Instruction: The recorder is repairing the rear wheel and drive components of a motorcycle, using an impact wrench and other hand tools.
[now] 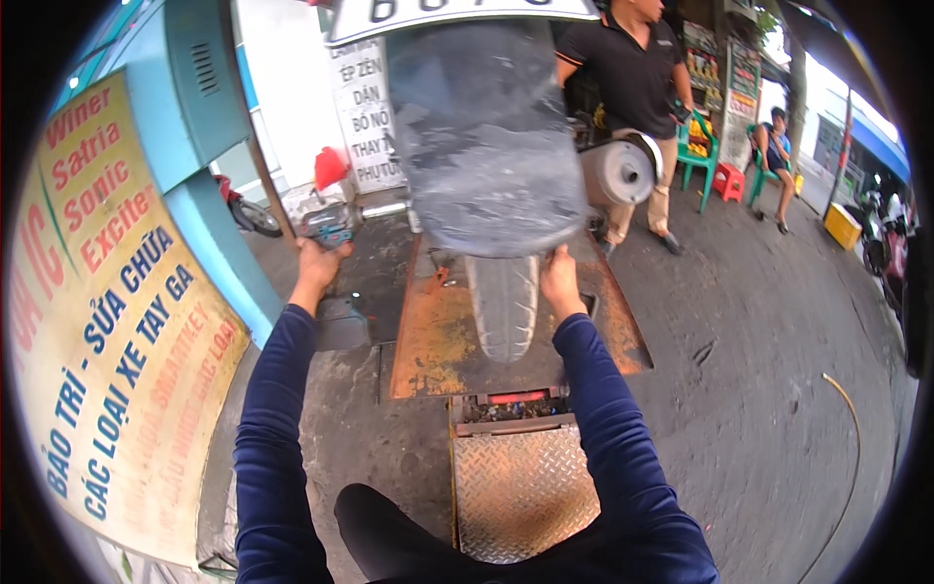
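My left hand [323, 261] is closed round a teal and black power tool [326, 230], left of a motorbike's rear end. My right hand [559, 284] is at the lower right edge of the dusty black rear mudguard [482, 146], its fingers curled and partly hidden there, so what they grip is unclear. Below the mudguard hangs the rear tyre [504, 316], over a rusty orange lift platform [428, 360]. A round silver exhaust [613, 175] sticks out to the right, and a white number plate [462, 19] tops the view.
A large yellow sign board [117, 331] and blue post [209, 243] border the left. A person [637, 73] stands behind the exhaust; another sits on a green chair [764, 170]. A red stool [728, 180], yellow box [842, 224] and hose [842, 399] are rightward. A tread-plate step [516, 487] lies below.
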A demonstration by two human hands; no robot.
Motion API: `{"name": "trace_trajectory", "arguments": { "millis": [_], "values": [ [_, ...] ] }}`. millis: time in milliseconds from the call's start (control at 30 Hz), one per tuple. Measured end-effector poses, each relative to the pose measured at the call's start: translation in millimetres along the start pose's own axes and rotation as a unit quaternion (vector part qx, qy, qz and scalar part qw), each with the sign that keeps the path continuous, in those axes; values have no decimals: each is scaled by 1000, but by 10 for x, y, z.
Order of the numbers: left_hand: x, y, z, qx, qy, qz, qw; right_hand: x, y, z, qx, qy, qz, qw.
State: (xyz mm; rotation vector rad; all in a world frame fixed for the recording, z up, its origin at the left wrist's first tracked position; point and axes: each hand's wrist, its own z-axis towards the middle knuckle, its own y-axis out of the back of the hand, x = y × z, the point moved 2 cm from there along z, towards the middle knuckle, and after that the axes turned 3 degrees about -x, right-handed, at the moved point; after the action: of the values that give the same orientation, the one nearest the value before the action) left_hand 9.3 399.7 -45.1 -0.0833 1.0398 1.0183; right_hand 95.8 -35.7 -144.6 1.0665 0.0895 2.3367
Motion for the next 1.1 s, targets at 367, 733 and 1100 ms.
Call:
{"name": "trace_trajectory", "arguments": {
  "millis": [367,733,1100],
  "values": [
    [-330,79,-116,-5,9,70,998,484,406,95,-72,201,-41,976],
    [106,-134,292,92,-6,-37,995,-50,885,-427,243,-328,193,892],
    [398,-189,376,69,-2,57,996,180,537,-199,28,-93,184,978]
  ]
}}
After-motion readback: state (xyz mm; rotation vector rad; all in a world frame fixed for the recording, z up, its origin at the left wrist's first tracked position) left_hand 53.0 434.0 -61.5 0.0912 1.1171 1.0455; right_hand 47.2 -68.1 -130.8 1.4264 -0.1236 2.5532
